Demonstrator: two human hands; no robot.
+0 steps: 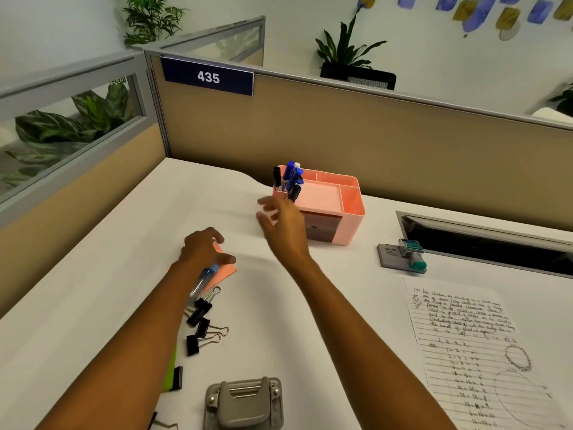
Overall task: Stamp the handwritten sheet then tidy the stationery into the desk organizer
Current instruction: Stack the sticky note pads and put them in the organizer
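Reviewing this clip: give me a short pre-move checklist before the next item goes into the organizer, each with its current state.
1. Sheet stamped: ok, a round mark shows on it.
2. Stamp parked: ok, on its pad, untouched.
3. Left hand on next item: ok, fingers rest on the pink notes; grip cannot tell.
4. Right hand free: ok, open, holding nothing.
5. Organizer has room: ok, tray sections bare; pens fill one corner.
6. Clips tidied: not ok, on the desk.
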